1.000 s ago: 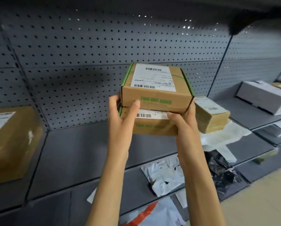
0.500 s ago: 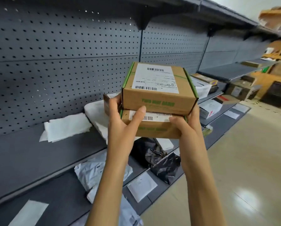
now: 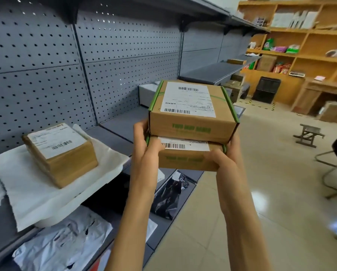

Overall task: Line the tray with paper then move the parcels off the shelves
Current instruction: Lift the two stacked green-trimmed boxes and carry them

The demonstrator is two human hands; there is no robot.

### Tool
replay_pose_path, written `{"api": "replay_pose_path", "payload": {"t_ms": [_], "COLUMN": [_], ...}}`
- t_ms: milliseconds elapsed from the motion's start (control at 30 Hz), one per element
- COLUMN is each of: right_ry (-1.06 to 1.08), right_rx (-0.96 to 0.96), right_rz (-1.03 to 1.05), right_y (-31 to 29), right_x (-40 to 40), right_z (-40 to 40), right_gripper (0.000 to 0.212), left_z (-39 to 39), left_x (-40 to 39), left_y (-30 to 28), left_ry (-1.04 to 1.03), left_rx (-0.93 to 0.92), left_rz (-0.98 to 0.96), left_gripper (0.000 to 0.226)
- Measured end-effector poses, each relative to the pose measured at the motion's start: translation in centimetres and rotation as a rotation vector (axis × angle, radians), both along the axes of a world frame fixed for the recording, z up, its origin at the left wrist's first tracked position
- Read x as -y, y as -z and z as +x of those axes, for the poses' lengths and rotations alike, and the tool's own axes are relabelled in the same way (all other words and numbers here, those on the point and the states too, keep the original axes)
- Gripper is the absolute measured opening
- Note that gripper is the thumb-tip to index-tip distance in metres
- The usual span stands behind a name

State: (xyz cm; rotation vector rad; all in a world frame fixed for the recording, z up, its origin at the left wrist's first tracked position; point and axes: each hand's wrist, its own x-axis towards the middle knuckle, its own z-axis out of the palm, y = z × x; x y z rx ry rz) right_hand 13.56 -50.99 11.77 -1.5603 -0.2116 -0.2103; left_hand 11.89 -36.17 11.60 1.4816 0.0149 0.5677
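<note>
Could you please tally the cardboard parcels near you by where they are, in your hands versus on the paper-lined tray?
In the hands, left hand and right hand: 2, the upper green-edged box stacked on the lower green-edged box
On the paper-lined tray: 1, the taped brown box
Total: 3

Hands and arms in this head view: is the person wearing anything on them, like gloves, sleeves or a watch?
Nothing that shows. The left hand and right hand are bare, without gloves or visible rings. Both forearms are uncovered down to the bottom edge of the picture, with no sleeve, watch or wristband in sight. Anything worn higher up lies outside the view.
</note>
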Motion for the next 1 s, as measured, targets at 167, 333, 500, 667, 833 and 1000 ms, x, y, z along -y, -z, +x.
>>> {"api": "replay_pose_path", "payload": {"t_ms": [167, 333, 500, 667, 833, 1000], "right_ry": [0.080, 0.151, 0.202, 0.227, 0.224, 0.169], "right_rx": [-0.038, -0.013, 0.047, 0.058, 0.062, 0.064], "right_rz": [-0.046, -0.077, -0.090, -0.055, -0.010, 0.000], "right_y": [-0.1, -0.8, -2.2, -1.7, -1.6, -1.6], "right_x": [1.6, 2.2, 2.0, 3.0, 4.1, 5.0], "right_z": [5.9, 13.3, 21.3, 27.4, 32.8, 39.3], "right_gripper": [0.092, 0.095, 0.095, 0.093, 0.096, 0.096], "left_z": [7.1, 14.9, 23.0, 29.4, 34.4, 39.4], "left_x": [1.3, 1.8, 1.8, 2.6, 3.1, 3.4], "left_y": [0.1, -0.7, -2.2, -2.1, -2.1, -2.1], "left_ry": [0.099, 0.150, 0.152, 0.205, 0.264, 0.252], "left_rx": [0.007, 0.023, 0.075, 0.087, 0.072, 0.073], "left_rz": [-0.017, -0.024, -0.024, 0.018, 0.052, 0.065], "left_gripper": [0.036, 0.047, 0.049, 0.050, 0.055, 0.047]}}
